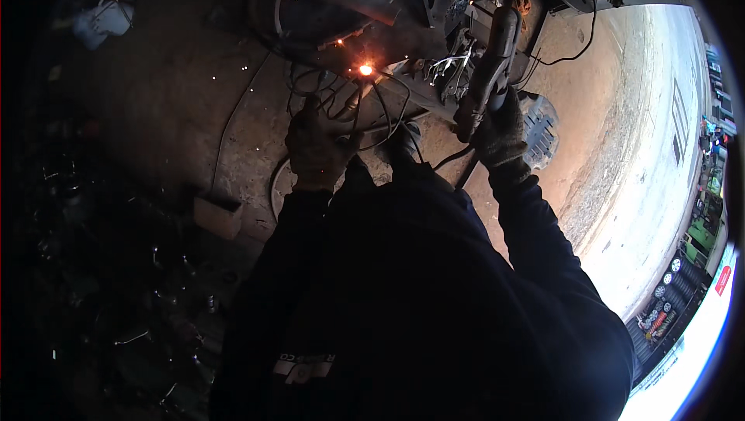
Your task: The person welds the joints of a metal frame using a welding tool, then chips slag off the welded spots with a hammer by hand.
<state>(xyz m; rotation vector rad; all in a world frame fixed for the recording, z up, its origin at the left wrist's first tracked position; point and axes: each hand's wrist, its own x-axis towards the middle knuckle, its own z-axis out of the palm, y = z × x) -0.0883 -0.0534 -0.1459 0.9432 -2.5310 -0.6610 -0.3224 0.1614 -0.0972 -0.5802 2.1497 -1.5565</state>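
My left hand [312, 145], in a dark work glove, is closed beside a tangle of black cables [380, 110]; what its fingers hold is too dark to make out. A short rod [358, 98], lit orange, slants up from near that hand toward a bright glowing spot [365, 69] on dark metalwork [349, 13]. Sparks fly around the spot, some falling to its left. My right hand [500, 130], in a grey knitted glove, is wrapped round the lower end of a thick, worn metal tube [497, 56]. Its upper end reaches the machinery.
A small box-like block [217, 218] sits on the brown ground at left. Dark clutter with shiny bits [147, 289] fills the lower left. A round slotted metal piece [539, 130] lies beyond my right hand. A pale cloth-like thing [105, 21] is at upper left.
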